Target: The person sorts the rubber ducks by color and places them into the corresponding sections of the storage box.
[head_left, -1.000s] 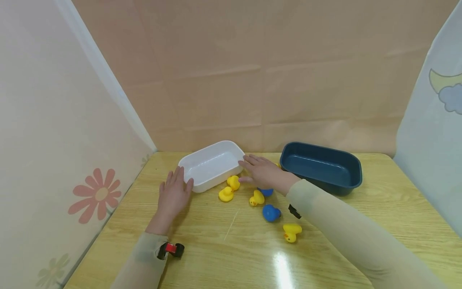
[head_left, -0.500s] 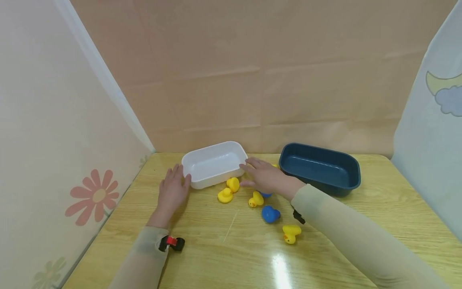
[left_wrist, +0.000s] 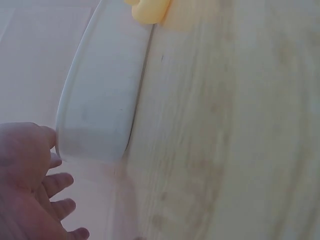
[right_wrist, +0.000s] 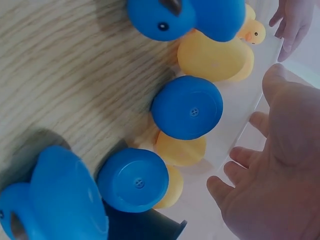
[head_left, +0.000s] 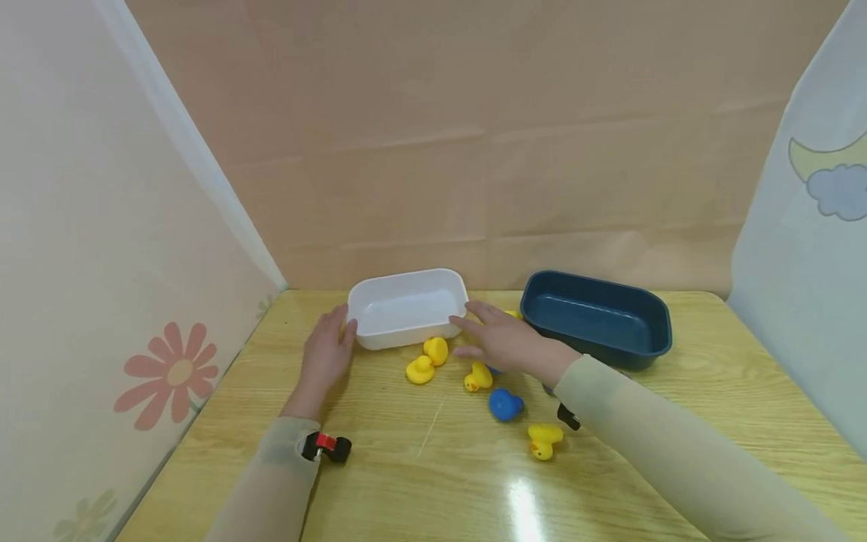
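A white rectangular tub [head_left: 400, 337] stands at the back of the table, between my two hands. My left hand [head_left: 325, 354] is at its left end, thumb and fingertips right at the rim. In the left wrist view the left hand's thumb [left_wrist: 46, 136] meets the tub's corner and the other fingers spread loosely. My right hand [head_left: 508, 342] reaches to the tub's right end with fingers extended, its fingertips at the rim. Two yellow rubber ducks [head_left: 436, 351] sit close to the tub's front wall. Below the right hand, several blue ducks [right_wrist: 187, 107] and yellow ducks [right_wrist: 212, 56] show in the right wrist view.
A dark blue tub [head_left: 596, 301] stands at the back right. In front of it lie a yellow duck [head_left: 478, 377], a blue duck [head_left: 506, 405] and a tipped yellow duck [head_left: 545, 440]. The right sleeve [head_left: 630, 406] partly hides another blue one. A paper backdrop [head_left: 488, 150] closes the back.
The white tub has shifted a little to the right and turned, its left end swinging back, so it lies straighter along the table's back edge. Both hands have stayed at its ends.
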### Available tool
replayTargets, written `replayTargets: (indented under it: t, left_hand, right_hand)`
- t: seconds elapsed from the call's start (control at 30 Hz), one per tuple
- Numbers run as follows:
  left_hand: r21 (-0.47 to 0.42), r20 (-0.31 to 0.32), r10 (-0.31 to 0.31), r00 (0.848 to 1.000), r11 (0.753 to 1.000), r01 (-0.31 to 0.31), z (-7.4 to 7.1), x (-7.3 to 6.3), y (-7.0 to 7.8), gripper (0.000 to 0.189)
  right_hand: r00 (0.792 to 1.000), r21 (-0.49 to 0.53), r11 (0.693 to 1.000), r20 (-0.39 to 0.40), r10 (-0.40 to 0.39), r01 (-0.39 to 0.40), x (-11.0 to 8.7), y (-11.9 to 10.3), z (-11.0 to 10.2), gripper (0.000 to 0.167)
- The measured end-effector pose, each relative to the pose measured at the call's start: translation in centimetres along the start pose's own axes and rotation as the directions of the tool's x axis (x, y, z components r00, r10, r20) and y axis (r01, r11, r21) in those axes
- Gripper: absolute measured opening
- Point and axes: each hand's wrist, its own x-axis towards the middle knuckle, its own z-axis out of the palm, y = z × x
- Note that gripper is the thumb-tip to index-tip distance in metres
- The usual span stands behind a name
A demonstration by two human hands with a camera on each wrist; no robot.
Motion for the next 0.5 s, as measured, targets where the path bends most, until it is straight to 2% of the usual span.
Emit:
replayTargets:
  t: [0.03,0.13,0.37,0.5]
  left_hand:
    - [-0.022,-0.017,0.019,1.000,1.000,-0.020,0.3,0.2,-0.5,0.055]
    - [-0.073,-0.017,0.019,1.000,0.997,-0.020,0.7,0.5,-0.5,0.057]
    - [-0.113,0.035,-0.051,0.998,0.992,0.055,1.1,1.3,-0.3,0.054]
    - [-0.138,0.051,-0.070,0.996,0.987,0.077,1.4,1.7,-0.3,0.054]
  right_hand:
    - [1.000,-0.003,1.000,-0.001,0.000,0.000,-0.1,0.0,0.0,0.071]
    - [1.000,-0.013,1.000,-0.010,-0.006,0.006,-0.4,0.1,0.1,0.071]
    - [1.000,-0.006,1.000,-0.020,-0.013,0.013,-1.1,0.2,0.2,0.074]
    - [1.000,0.004,1.000,-0.024,-0.014,0.014,-1.3,0.2,0.3,0.074]
